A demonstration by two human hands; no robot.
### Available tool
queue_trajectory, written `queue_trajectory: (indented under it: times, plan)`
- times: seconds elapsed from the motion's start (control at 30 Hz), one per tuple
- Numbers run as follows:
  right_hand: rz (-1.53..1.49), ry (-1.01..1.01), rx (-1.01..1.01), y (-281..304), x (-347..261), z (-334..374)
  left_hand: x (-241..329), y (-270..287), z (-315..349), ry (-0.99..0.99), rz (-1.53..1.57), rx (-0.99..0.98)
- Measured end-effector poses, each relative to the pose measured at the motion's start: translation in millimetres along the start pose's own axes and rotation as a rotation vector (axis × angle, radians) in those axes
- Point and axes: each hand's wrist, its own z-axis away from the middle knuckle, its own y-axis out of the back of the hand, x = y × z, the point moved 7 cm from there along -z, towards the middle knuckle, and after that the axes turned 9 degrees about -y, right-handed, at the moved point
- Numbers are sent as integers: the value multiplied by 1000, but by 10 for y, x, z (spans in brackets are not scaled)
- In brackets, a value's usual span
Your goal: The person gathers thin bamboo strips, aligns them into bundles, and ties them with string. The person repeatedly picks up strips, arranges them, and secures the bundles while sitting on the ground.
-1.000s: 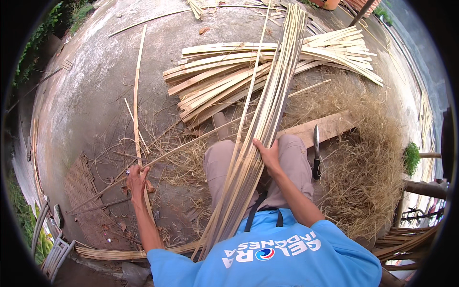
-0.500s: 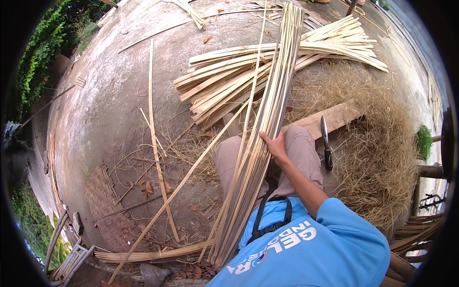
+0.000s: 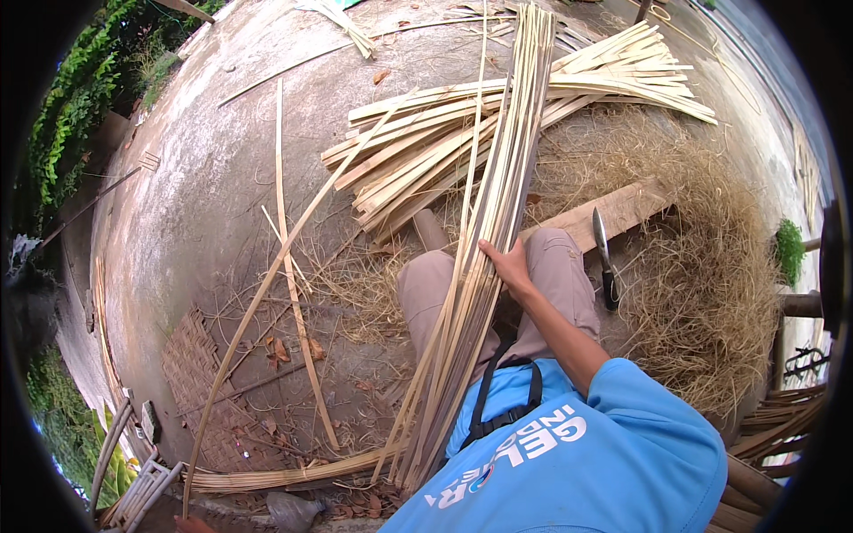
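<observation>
My right hand [image 3: 506, 266] is wrapped round a long bundle of thin bamboo strips [image 3: 504, 169]. The bundle slants across my lap, from the top of the view down past my left side. At the lower left edge only a bit of my left hand [image 3: 192, 525] shows, at the low end of a single bamboo strip [image 3: 253, 306]. That strip rises to the right, its upper end over a fanned pile of pale bamboo strips [image 3: 418, 169] on the ground. Most of my left hand's fingers are cut off by the edge.
A knife [image 3: 605, 259] with a dark handle leans by a wooden plank [image 3: 613, 213] right of my knees. Curly bamboo shavings [image 3: 711, 293] heap at the right. A woven mat [image 3: 209, 391] lies at left, near another loose strip [image 3: 291, 275] and a long bundle [image 3: 284, 478].
The single strip has swung left and away from the bundle, its upper end now farther up and over the pale pile. My right hand keeps its hold almost unmoved.
</observation>
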Motion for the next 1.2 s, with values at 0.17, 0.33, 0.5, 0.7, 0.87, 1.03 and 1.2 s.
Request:
queue_trajectory:
  times: [0.17,0.33,0.5,0.7,0.87,1.03,1.2]
  plan:
    - [4,0,35,5,-76,68,1189,67,-491,-75,197,15]
    - [21,-43,-20,-16,-8,54,3794,1512,-35,-429,652,-188]
    - [6,-20,21,102,-98,225,6029,2757,1666,-834,1623,-1075]
    - [-17,-32,62,335,60,382,7421,3462,2619,-840,1935,-1237]
    - [90,125,129,283,50,494,8231,3439,2921,-1054,1780,-1180]
    - [-108,-14,-9,275,73,458,8174,3166,3033,-1175,1501,-790]
    - [-208,-110,-125,254,186,330,7755,3061,3172,-1091,1577,-786]
